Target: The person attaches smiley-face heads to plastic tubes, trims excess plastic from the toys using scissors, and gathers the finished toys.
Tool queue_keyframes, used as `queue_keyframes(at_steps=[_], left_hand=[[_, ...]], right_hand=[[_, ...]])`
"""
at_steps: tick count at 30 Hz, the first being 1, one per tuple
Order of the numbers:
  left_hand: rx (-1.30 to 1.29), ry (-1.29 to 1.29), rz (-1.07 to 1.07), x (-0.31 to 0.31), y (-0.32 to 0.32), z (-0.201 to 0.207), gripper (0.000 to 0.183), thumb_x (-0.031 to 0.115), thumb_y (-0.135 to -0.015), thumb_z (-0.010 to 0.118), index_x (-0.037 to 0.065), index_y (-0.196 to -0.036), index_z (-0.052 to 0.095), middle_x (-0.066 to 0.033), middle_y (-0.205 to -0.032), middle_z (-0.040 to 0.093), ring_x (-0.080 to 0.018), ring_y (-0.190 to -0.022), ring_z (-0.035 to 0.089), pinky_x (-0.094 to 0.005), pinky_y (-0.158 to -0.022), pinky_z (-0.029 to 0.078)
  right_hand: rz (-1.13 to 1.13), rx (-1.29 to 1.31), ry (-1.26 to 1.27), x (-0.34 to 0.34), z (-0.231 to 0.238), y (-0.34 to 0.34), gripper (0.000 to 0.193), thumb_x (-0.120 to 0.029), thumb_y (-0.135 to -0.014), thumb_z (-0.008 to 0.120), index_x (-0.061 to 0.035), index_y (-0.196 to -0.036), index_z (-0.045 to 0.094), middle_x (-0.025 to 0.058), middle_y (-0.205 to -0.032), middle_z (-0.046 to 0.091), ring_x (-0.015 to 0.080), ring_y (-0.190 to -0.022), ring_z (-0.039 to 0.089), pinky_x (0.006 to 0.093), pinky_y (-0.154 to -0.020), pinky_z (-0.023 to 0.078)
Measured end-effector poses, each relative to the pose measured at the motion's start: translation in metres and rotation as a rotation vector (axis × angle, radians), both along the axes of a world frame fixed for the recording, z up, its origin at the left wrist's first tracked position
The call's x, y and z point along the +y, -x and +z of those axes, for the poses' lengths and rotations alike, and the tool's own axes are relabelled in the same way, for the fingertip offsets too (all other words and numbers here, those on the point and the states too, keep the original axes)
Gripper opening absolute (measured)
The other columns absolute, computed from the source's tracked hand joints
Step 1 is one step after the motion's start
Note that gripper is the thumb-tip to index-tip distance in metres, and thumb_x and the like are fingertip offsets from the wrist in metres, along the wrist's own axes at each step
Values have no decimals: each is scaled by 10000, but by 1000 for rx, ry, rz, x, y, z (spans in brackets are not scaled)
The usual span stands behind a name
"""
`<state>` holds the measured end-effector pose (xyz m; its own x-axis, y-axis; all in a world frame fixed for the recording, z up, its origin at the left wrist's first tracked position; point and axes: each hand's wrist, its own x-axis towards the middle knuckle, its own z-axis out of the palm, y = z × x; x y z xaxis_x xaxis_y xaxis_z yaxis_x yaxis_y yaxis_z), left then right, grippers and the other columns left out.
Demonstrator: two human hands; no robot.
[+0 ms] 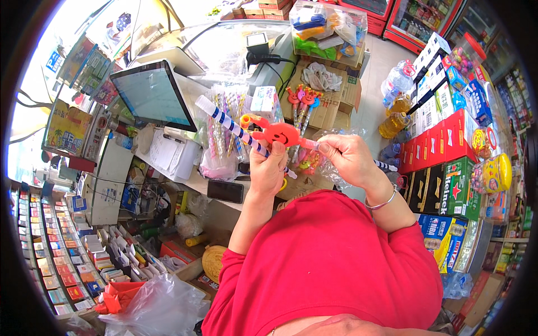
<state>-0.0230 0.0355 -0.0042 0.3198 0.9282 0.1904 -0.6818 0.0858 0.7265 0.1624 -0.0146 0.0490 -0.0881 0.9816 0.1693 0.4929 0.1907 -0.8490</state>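
My left hand (268,171) is closed, pinching a red plastic smiley-face toy head (284,134) with small arms and an orange ring at its upper left. Across the same fingers lies a blue-and-white striped tube (227,123), slanting from upper left to lower right. The fingers of my right hand (352,159) close on a striped stick at its pale pink end (309,144), which meets the toy head's right side; the stick's other end (385,166) sticks out past my wrist. Similar smiley toys (304,99) on striped sticks lie on cardboard just beyond my hands.
Left of my hands stand a bundle of patterned tubes (224,115) in plastic, a black phone (225,191) and a monitor (152,95). Clear wrap (336,178) lies under my right hand. Stacked drink cartons (434,143) line the right; a clear box (329,31) sits at the far side.
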Motion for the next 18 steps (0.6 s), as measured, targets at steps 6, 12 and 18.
queue_keyframes(at_steps=[6,12,18], left_hand=[[18,12,-11,0,0,1,217,158,-907,583,82,-1107,546,-47,-1039,605,-15,-641,426,-172,-469,273],[89,5,62,-2,-4,3,295,198,-894,612,4,-1109,553,5,-811,582,-18,-511,363,-178,-455,270],[139,-13,136,-2,-2,0,22,118,-909,581,111,-902,561,33,-765,546,-25,-539,353,-192,-454,248]], right_hand=[[30,79,66,2,-4,-3,233,-215,-914,537,-43,-804,648,83,-675,602,177,-567,579,308,-531,448],[161,459,334,5,-16,-9,326,-276,-955,497,-6,-829,630,-7,-662,552,70,-629,508,257,-556,472],[105,311,188,9,-27,-7,234,-256,-898,579,-25,-891,614,21,-666,545,144,-602,540,291,-556,484]])
